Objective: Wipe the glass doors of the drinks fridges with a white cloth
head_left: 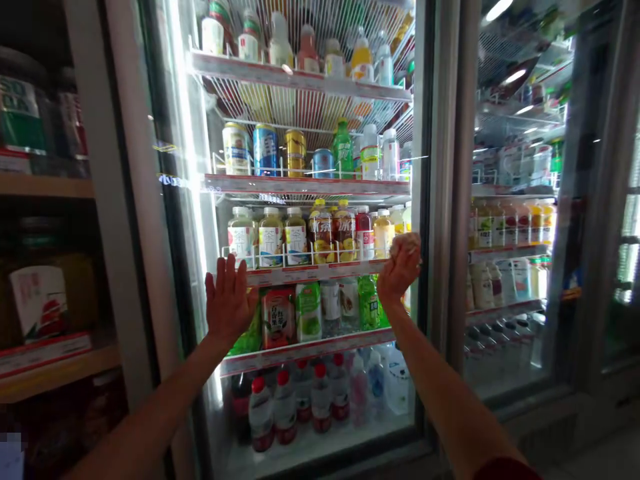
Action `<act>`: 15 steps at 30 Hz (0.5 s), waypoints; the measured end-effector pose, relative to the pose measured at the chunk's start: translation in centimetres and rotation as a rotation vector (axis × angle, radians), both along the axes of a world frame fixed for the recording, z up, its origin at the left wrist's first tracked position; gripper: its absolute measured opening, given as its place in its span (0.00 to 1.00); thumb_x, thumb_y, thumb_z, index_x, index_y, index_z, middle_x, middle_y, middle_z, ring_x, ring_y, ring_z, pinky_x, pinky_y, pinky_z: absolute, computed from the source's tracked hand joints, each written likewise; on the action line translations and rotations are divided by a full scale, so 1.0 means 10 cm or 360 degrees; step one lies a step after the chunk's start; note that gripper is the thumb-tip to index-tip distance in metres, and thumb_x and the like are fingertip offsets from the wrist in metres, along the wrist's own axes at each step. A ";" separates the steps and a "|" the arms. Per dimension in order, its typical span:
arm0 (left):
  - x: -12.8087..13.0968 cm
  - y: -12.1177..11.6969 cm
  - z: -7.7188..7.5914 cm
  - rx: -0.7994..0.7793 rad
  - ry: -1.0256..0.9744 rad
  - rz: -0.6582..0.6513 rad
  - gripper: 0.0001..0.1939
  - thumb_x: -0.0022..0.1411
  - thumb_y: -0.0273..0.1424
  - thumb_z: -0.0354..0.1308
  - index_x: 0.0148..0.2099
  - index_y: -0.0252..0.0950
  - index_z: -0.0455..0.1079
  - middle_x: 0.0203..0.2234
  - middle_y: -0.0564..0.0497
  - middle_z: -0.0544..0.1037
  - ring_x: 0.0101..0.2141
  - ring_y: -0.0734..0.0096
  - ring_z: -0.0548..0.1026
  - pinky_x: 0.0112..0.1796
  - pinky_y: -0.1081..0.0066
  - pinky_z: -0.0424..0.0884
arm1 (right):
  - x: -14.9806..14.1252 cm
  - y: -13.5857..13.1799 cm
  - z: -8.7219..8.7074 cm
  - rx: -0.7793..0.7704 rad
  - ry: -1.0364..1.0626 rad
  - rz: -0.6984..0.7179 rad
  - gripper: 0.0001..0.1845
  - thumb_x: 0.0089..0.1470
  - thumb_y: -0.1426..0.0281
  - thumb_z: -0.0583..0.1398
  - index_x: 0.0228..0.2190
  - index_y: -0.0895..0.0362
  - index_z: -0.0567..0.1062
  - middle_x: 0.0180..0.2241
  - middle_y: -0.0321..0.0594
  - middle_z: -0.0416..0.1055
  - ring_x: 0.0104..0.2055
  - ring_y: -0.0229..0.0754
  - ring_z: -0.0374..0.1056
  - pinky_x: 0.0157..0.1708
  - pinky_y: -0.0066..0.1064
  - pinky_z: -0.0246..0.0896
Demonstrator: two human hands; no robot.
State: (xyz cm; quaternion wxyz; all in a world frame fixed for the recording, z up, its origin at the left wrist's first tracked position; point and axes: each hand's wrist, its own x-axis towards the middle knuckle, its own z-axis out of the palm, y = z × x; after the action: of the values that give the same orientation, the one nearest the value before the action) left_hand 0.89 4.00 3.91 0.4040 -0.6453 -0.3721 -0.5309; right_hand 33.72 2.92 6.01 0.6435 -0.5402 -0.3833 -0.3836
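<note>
A glass door (320, 320) of a lit drinks cooler fills the middle of the view. My left hand (229, 300) is raised in front of its left part, palm forward and fingers stretched; I cannot tell for certain whether it touches the glass. Near the right edge of the same door, my right hand (400, 270) is closed around a crumpled, pale cloth (406, 247), which sticks out above the fingers. Behind the glass, tea bottles (271, 237) stand on the shelf just above my left hand. Part of the cloth is hidden by my right hand.
Inside the cooler are several shelves with cans (265, 150), cartons (309, 312) and red-capped bottles (261, 413). A metal door frame (449, 167) runs along the right, with another glass-fronted cooler (510, 280) beyond. To the left stands a darker shelf (50, 373) with large bottles.
</note>
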 end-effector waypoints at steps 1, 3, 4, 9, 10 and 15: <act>0.00 0.00 0.00 0.0003 0.0001 0.0005 0.34 0.63 0.36 0.46 0.66 0.37 0.36 0.63 0.42 0.44 0.63 0.56 0.41 0.59 0.51 0.39 | -0.16 -0.01 -0.05 -0.0017 -0.0120 0.0035 0.28 0.56 0.71 0.47 0.59 0.62 0.55 0.62 0.57 0.45 0.64 0.57 0.43 0.55 0.58 0.44; 0.00 -0.01 0.00 0.0003 0.0003 0.0005 0.34 0.63 0.36 0.46 0.66 0.37 0.36 0.63 0.41 0.44 0.63 0.57 0.41 0.59 0.51 0.40 | -0.53 -0.07 -0.22 -0.0132 -0.0602 0.0137 0.27 0.56 0.71 0.48 0.58 0.55 0.57 0.62 0.48 0.46 0.64 0.51 0.43 0.58 0.51 0.44; -0.01 -0.02 -0.02 -0.0005 0.0007 0.0003 0.34 0.63 0.36 0.47 0.66 0.38 0.36 0.63 0.42 0.44 0.63 0.57 0.41 0.59 0.51 0.40 | -0.67 -0.10 -0.31 -0.0214 -0.0871 0.0187 0.27 0.55 0.70 0.50 0.57 0.51 0.59 0.62 0.42 0.48 0.64 0.48 0.44 0.59 0.48 0.43; -0.04 -0.06 -0.23 -0.0063 0.0110 0.0002 0.35 0.63 0.35 0.48 0.66 0.40 0.34 0.63 0.44 0.44 0.63 0.59 0.41 0.60 0.52 0.41 | -0.37 -0.14 -0.27 -0.0180 -0.0820 0.0117 0.27 0.57 0.70 0.48 0.58 0.50 0.56 0.61 0.45 0.51 0.63 0.49 0.47 0.57 0.55 0.43; -0.03 -0.06 -0.27 -0.0063 0.0117 0.0005 0.35 0.63 0.35 0.48 0.66 0.40 0.34 0.63 0.44 0.44 0.63 0.59 0.41 0.60 0.52 0.41 | -0.24 -0.11 -0.20 -0.0105 -0.0583 0.0060 0.28 0.57 0.70 0.47 0.59 0.54 0.53 0.61 0.50 0.48 0.63 0.53 0.45 0.55 0.60 0.43; -0.02 -0.06 -0.34 -0.0062 0.0082 0.0011 0.35 0.63 0.35 0.48 0.66 0.38 0.33 0.63 0.42 0.43 0.63 0.58 0.40 0.59 0.51 0.39 | -0.46 -0.09 -0.29 -0.0152 -0.0594 0.0101 0.30 0.56 0.71 0.48 0.60 0.55 0.51 0.63 0.50 0.44 0.64 0.53 0.40 0.57 0.57 0.42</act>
State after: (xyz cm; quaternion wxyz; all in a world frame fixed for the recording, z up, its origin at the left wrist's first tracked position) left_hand 0.67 3.43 0.46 0.4026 -0.6652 -0.3742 -0.5054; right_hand 29.17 2.05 3.11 0.5468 -0.4773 -0.5306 -0.4378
